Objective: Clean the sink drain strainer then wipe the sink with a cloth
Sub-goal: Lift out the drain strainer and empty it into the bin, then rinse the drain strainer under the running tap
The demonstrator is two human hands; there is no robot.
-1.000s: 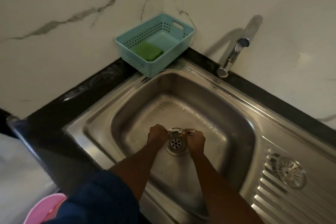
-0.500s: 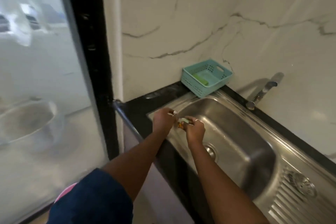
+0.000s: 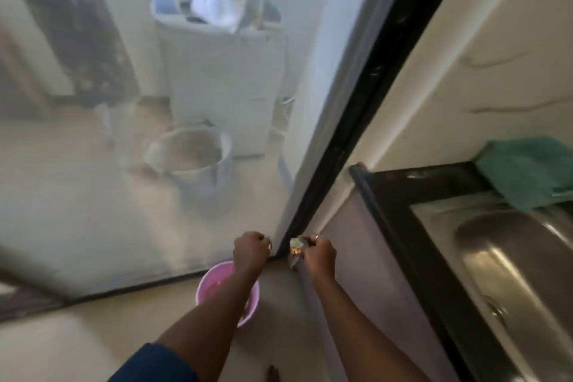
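My right hand (image 3: 319,254) grips the small metal drain strainer (image 3: 296,247), which carries pale and orange scraps. My left hand (image 3: 251,253) is curled, and a small metal piece (image 3: 268,241) glints at its fingertips. Both hands hang side by side above the floor, just beyond the pink bin (image 3: 217,284), well left of the steel sink (image 3: 511,273). The sink's drain opening (image 3: 496,308) shows blurred at the right.
A black counter edge (image 3: 412,195) frames the sink, with a teal basket (image 3: 527,170) at its back corner. A frosted glass door (image 3: 186,133) with a black frame (image 3: 356,133) stands ahead. A toe (image 3: 273,374) shows on the tiled floor.
My hands lifted the strainer parts out of the drain and carried them left, off the sink, down over the pink bin. My view swung left toward the glass door.
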